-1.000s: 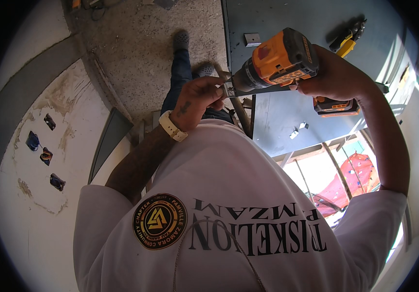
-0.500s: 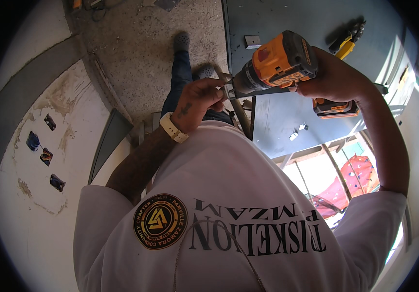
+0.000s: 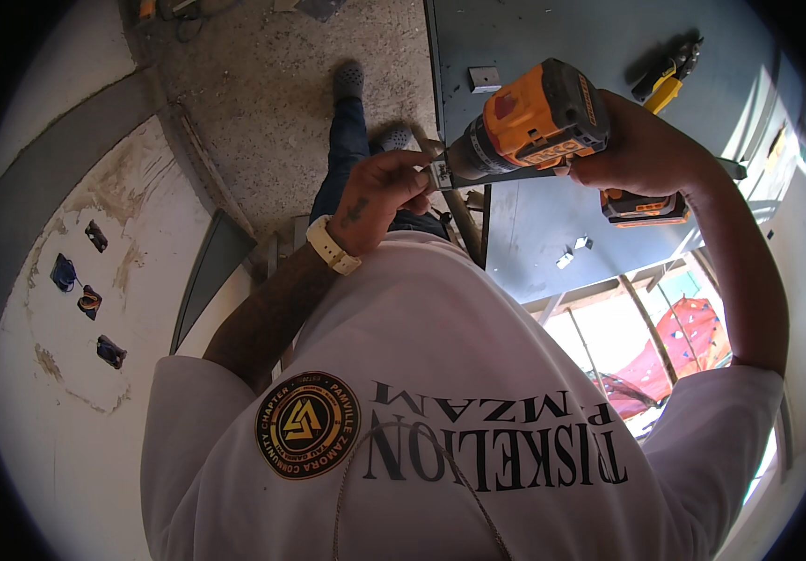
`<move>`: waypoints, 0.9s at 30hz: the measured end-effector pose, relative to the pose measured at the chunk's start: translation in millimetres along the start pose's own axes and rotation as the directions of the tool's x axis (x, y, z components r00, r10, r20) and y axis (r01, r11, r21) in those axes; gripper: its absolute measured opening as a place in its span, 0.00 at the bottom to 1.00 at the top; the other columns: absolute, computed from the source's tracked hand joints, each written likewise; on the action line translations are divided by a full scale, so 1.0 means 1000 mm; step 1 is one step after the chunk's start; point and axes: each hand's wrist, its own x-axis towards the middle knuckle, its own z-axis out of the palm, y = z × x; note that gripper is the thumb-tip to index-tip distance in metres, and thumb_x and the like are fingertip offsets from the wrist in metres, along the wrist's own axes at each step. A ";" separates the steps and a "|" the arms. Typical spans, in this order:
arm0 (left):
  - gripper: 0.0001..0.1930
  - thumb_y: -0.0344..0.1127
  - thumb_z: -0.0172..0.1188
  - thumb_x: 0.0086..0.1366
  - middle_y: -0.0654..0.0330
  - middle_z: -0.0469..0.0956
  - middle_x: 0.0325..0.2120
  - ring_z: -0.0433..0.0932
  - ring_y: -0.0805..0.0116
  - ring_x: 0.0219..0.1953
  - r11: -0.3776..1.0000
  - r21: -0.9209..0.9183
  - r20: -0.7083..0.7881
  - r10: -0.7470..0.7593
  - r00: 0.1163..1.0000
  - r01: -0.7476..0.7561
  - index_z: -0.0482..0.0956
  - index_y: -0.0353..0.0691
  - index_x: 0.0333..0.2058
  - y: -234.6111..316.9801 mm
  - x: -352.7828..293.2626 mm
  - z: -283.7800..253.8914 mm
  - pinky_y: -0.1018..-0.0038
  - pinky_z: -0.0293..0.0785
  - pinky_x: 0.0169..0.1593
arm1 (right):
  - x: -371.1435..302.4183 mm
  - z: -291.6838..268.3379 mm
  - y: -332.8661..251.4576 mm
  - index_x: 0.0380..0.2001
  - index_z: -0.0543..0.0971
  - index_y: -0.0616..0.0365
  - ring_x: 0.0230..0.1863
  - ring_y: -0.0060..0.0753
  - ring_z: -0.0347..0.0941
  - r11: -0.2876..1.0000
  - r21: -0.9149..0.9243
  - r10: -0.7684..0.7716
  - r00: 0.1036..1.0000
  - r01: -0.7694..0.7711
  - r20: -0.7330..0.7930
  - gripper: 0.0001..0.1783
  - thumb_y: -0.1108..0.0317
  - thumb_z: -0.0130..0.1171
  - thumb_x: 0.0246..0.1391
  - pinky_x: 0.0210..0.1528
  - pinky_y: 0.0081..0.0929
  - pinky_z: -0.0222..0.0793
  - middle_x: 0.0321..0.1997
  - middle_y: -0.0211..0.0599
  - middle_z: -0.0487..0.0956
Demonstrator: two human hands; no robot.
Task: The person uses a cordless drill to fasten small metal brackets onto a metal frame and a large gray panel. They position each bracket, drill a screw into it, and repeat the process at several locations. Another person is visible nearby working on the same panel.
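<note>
My right hand is wrapped round the grip of an orange and black cordless drill, its chuck pointing left. Between the fingertips and thumb of my left hand is a small metal bracket. The drill's nose is right at this bracket; whether a bit enters it is too small to tell. A long dark metal bar runs behind the drill, partly hidden by it and my right hand.
On the grey-blue tabletop lie another small metal bracket, yellow-handled snips and small bright metal pieces. A stained white wall with several cut-out holes stands left. Rough concrete floor shows ahead.
The bracket in my left fingers has tilted slightly, showing more of its face. The drill has shifted very slightly left; otherwise both hands keep their places.
</note>
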 end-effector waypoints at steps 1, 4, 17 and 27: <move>0.15 0.29 0.58 0.72 0.58 0.82 0.33 0.80 0.73 0.31 1.000 -0.003 0.001 0.001 1.000 -0.001 0.76 0.33 0.56 0.000 0.000 0.000 0.77 0.76 0.36 | 0.000 0.001 0.001 0.63 0.69 0.57 0.27 0.20 0.75 1.000 0.009 -0.009 1.000 0.009 -0.010 0.37 0.66 0.68 0.50 0.29 0.26 0.77 0.33 0.32 0.81; 0.15 0.29 0.58 0.72 0.58 0.82 0.33 0.80 0.73 0.31 1.000 -0.011 -0.003 0.000 1.000 0.000 0.77 0.33 0.56 0.001 0.000 -0.001 0.77 0.76 0.36 | -0.001 0.001 -0.001 0.63 0.68 0.58 0.27 0.20 0.75 0.999 -0.013 0.039 0.999 -0.039 -0.026 0.37 0.65 0.69 0.50 0.29 0.26 0.77 0.33 0.32 0.81; 0.15 0.29 0.59 0.72 0.58 0.82 0.33 0.80 0.72 0.32 1.000 -0.014 0.011 0.005 1.000 -0.005 0.77 0.34 0.55 -0.002 0.001 -0.004 0.76 0.79 0.38 | -0.001 0.002 0.004 0.63 0.68 0.58 0.28 0.19 0.75 1.000 -0.015 0.000 1.000 0.000 -0.001 0.37 0.64 0.69 0.51 0.28 0.26 0.78 0.32 0.31 0.81; 0.15 0.29 0.59 0.72 0.57 0.82 0.33 0.80 0.71 0.32 1.000 -0.007 0.018 0.009 1.000 -0.009 0.77 0.33 0.56 -0.002 0.001 -0.004 0.75 0.80 0.39 | -0.003 0.003 0.000 0.63 0.69 0.57 0.29 0.21 0.76 0.999 -0.027 0.019 1.000 -0.019 -0.009 0.36 0.64 0.68 0.50 0.29 0.28 0.79 0.33 0.32 0.81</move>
